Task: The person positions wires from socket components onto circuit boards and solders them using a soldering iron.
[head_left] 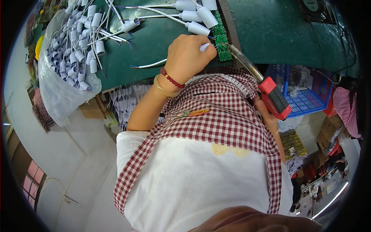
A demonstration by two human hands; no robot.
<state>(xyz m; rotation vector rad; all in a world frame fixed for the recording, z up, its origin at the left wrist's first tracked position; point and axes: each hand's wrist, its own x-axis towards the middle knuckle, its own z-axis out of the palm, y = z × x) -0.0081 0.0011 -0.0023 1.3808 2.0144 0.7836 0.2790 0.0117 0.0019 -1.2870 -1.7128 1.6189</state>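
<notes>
My left hand is closed round a white cylindrical cable connector, mostly hidden in the fingers. Its white cable comes out to the left of the hand. Thin wires run from the fingertips to a green circuit board lying along a dark strip. My right hand grips a soldering iron by its red and black handle. The iron's metal tip meets the near end of the board, close to those wires. Other white connectors lie at the board's upper part, their cables stretching left.
A clear plastic bag full of similar connectors lies at the left of the green table. Loose cabled connectors are beside it. A blue plastic basket stands below the table's right side. Black cords hang at far right.
</notes>
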